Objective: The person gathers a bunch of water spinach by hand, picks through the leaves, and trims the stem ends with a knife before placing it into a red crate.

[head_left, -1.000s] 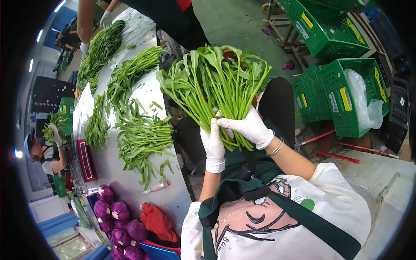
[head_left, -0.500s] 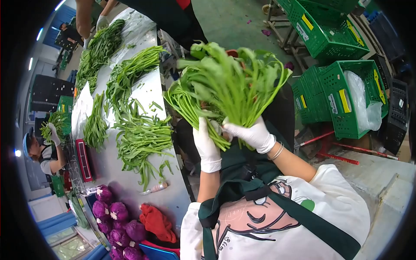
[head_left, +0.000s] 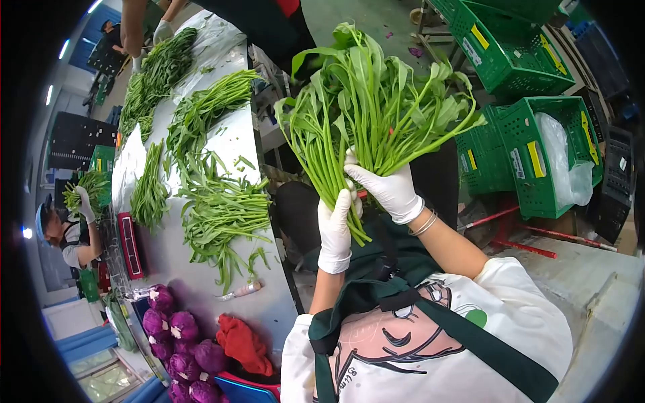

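Observation:
My left hand (head_left: 334, 232), in a white glove, is closed around the lower stems of a bunch of leafy greens (head_left: 316, 144) that looks like water spinach. Beside it, my right hand (head_left: 391, 193), also gloved, grips a second bunch (head_left: 406, 124) near its stem ends. Both bunches point up and away from me in front of my dark apron, their leaves fanned out and touching in the middle. To my left, a pile of the same greens (head_left: 225, 211) lies on the metal table (head_left: 188, 269).
More greens (head_left: 208, 107) lie farther along the table. Nearer are a red scale-like device (head_left: 130, 246), a small knife-like tool (head_left: 240, 291), a red cloth (head_left: 243, 344) and purple cabbages (head_left: 183, 366). Green crates (head_left: 547, 158) stand at right. Co-workers are at the far end and across the table.
Both bunches have risen away from my body and stand more upright, with their leaves no longer blurred. My right hand has moved up slightly; my left hand has shifted right.

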Tool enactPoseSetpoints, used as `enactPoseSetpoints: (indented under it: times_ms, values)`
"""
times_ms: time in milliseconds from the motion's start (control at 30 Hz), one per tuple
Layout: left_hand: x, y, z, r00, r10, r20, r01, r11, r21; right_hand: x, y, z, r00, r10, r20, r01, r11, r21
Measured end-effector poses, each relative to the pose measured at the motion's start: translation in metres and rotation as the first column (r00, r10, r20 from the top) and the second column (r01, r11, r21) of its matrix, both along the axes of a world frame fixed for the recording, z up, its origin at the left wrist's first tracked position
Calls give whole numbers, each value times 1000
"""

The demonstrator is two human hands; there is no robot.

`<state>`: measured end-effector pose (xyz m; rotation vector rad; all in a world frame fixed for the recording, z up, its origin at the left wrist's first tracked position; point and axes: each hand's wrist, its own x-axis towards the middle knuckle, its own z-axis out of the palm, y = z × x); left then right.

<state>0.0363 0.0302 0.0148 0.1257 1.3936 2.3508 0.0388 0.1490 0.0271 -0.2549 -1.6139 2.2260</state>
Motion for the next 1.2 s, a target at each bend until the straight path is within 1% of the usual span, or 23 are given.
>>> enactPoseSetpoints:
  times_ms: [67, 100, 167, 200, 233, 333, 367, 400, 467, 500, 533, 600, 667, 700, 733, 800, 900, 967, 1000, 1033, 1067, 1133, 1200]
  values:
    - [2, 3, -1, 1000, 14, -13, -15, 999, -34, 3, -5, -1, 999, -33, 33, 34, 999, -26]
    - [4, 5, 0, 1000, 17, -19, -18, 999, -44, 4, -7, -2, 999, -27, 47, 32, 991, -128]
    - [3, 6, 0, 1000, -2, -28, 1, 1000, -26, 8, -7, 1, 995, -14, 102, 31, 987, -160]
    - [3, 6, 1, 999, 23, -33, -25, 998, -52, 9, -8, 3, 992, -7, 129, 30, 984, -175]
    - [3, 7, 5, 998, 49, -39, -52, 996, -77, 10, -12, -2, 996, -43, 79, 54, 986, -155]
    - [2, 6, 7, 997, 64, -39, -68, 992, -103, 13, -6, 2, 994, 23, 111, 4, 970, -243]
    - [2, 4, 7, 998, 61, -36, -64, 992, -104, 10, -4, -1, 997, -56, 47, 61, 993, -100]
    - [-1, 1, 6, 996, 58, -63, -63, 995, -78, 8, 5, -8, 991, -120, 57, 119, 993, 10]
    - [-5, -5, 13, 997, 69, -30, -71, 994, -85, 6, 26, -10, 984, -135, 112, 129, 990, 59]
    - [-7, -8, 15, 998, 56, -26, -58, 994, -90, 6, 34, -7, 984, -152, 93, 146, 987, 62]
    - [-9, -10, 10, 997, 70, -44, -74, 993, -97, 7, 42, -3, 992, -96, 80, 93, 995, 43]
    - [-8, -7, 17, 999, 45, -17, -46, 995, -87, 10, 49, 1, 971, 93, 219, -100, 995, 22]
    - [-8, -2, 8, 995, 53, -79, -67, 980, -187, 15, 38, 7, 957, 257, 133, -258, 966, -6]
    - [-7, -1, 2, 985, 13, -175, -67, 949, -310, 17, 28, 3, 949, 277, 153, -281, 960, 0]
    - [-8, 8, -6, 974, 43, -223, -105, 956, -275, 17, 16, 4, 962, 244, 120, -242, 970, -37]
    - [-8, 5, -3, 964, -31, -264, -52, 952, -302, 12, 9, -6, 967, 207, 150, -210, 978, 4]
    - [-14, -4, -14, 891, -219, -399, -4, 872, -489, 10, 10, -14, 916, 341, 210, -332, 940, -76]
    - [-17, -13, -4, 925, -340, -167, 211, 828, -520, 12, 16, -22, 882, 409, 234, -395, 913, -107]
    - [-19, -18, 0, 916, -398, -47, 320, 796, -513, 14, 18, -22, 864, 440, 247, -422, 898, -122]
    - [-23, -24, -1, 916, -400, 39, 374, 812, -448, 17, 20, -21, 858, 466, 217, -403, 871, -280]
    - [-26, -30, -1, 902, -420, 105, 428, 831, -355, 20, 21, -17, 860, 487, 156, -400, 831, -387]
    - [-26, -36, -3, 882, -439, 170, 466, 864, -190, 27, 28, -14, 827, 536, 169, -411, 783, -468]
    - [-22, -36, 0, 888, -421, 185, 441, 894, -85, 30, 29, -9, 839, 523, 153, -398, 781, -481]
